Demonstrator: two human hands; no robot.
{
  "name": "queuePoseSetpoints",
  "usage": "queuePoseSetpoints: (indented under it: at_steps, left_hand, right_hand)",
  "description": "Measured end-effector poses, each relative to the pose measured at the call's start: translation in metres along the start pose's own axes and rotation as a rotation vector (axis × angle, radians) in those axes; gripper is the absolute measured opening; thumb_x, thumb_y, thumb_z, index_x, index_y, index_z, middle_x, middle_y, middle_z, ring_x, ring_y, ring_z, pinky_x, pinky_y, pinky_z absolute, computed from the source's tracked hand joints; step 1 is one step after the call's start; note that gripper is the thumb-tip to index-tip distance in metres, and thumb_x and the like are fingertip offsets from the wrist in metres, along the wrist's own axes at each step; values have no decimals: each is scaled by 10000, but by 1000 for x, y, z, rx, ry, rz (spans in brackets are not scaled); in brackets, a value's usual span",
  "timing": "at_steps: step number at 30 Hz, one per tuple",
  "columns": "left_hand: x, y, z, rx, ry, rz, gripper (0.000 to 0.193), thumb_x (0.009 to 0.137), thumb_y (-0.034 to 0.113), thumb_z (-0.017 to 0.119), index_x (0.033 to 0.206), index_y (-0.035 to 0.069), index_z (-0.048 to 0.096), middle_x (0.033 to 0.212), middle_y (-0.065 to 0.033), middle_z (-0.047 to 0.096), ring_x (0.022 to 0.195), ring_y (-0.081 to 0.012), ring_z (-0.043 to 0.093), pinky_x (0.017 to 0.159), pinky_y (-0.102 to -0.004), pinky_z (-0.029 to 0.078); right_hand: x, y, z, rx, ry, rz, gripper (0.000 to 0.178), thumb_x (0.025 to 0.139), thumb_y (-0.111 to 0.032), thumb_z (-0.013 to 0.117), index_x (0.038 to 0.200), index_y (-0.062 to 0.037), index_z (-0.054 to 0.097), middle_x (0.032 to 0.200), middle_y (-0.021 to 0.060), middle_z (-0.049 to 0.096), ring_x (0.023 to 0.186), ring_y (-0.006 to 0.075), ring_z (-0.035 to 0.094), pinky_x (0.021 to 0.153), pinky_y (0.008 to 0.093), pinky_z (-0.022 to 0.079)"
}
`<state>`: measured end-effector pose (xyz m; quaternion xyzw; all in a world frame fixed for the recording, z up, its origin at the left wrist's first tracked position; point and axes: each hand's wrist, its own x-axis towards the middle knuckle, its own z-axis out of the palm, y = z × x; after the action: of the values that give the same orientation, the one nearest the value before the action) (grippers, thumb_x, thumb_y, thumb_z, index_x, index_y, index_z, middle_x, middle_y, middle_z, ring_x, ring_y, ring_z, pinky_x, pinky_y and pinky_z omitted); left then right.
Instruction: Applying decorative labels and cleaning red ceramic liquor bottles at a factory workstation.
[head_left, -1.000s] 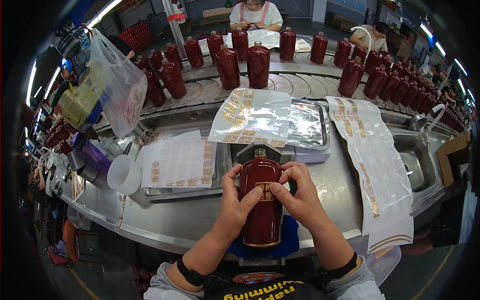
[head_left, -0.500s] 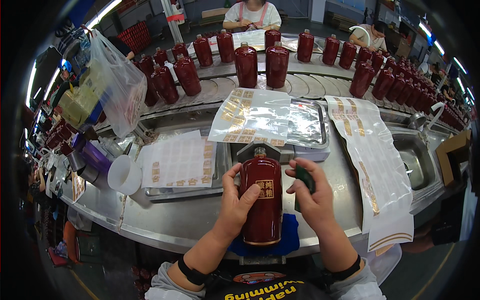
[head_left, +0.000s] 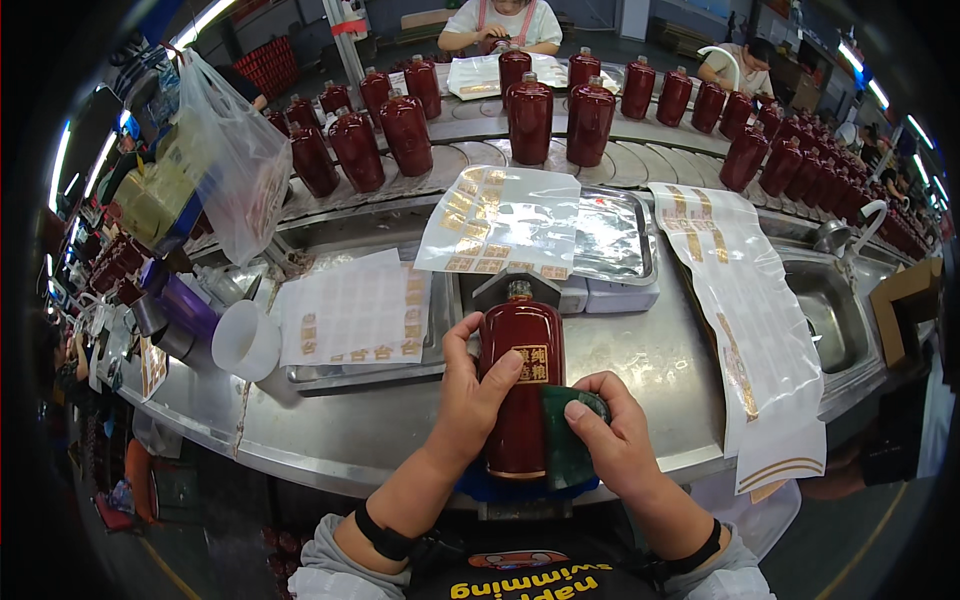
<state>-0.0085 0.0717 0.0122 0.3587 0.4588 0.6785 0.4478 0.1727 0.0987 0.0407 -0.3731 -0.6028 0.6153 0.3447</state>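
The left hand (head_left: 470,395) wraps the left side of a glossy dark-red bottle (head_left: 512,425), thumb pressed on its front over the left edge of a gold label (head_left: 536,368). The right hand (head_left: 612,430) pinches a flat dark-green scraper (head_left: 566,455) between thumb and fingers at 4 o'clock from the bottle's middle; its left edge overlaps the bottle's lower right side, though contact cannot be told. The bottle's neck points to 12 o'clock; its base lies over a blue cloth (head_left: 478,487) at the worktop's (head_left: 370,440) near edge.

If the scraper's corner catches the label's rim, the label could lift or crease; sideways pressure could skew it while it is loosely stuck. A slack left grip could let the smooth bottle roll on the cloth.

Farther out, a clear label sheet (head_left: 540,225) lies at 12 o'clock, a white label sheet (head_left: 345,310) at 10, a long label strip (head_left: 750,320) at 2, and upright red bottles (head_left: 530,125) beyond 12.
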Motion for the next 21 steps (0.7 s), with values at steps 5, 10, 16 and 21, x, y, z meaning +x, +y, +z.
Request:
queuePoseSetpoints:
  at_steps: [5, 10, 16, 21]
  left_hand:
    - [0, -1, -1, 7, 2, 2, 653, 962, 246, 651, 1415, -18, 262, 1195, -157, 566, 1026, -146, 598, 863, -276, 517]
    - [1, 0, -3, 16, 1, -3, 657, 963, 256, 647, 1416, -22, 260, 1200, -160, 562, 1022, -143, 596, 860, -275, 514]
    - [1, 1, -1, -2, 23, 8, 644, 968, 254, 639, 1418, -15, 265, 1173, -154, 575, 1006, -139, 596, 846, -273, 515]
    - [2, 6, -3, 17, 15, -25, 644, 967, 252, 638, 1420, -11, 263, 1173, -157, 574, 986, -138, 594, 829, -269, 515]
  right_hand:
    - [0, -1, 3, -50, 29, 23, 225, 942, -181, 620, 1031, 15, 553, 802, 57, 615, 734, 99, 560, 661, 283, 488]
    - [0, -5, 8, -81, 29, 17, 227, 941, -187, 612, 1020, 18, 555, 795, 69, 617, 728, 106, 563, 660, 288, 488]
    - [1, -4, 9, -75, 47, -9, 228, 941, -191, 610, 1012, 19, 559, 781, 68, 608, 726, 113, 558, 660, 296, 481]
    - [1, -4, 11, -50, 34, -2, 227, 943, -194, 615, 1005, 15, 554, 777, 62, 600, 718, 109, 544, 655, 291, 472]
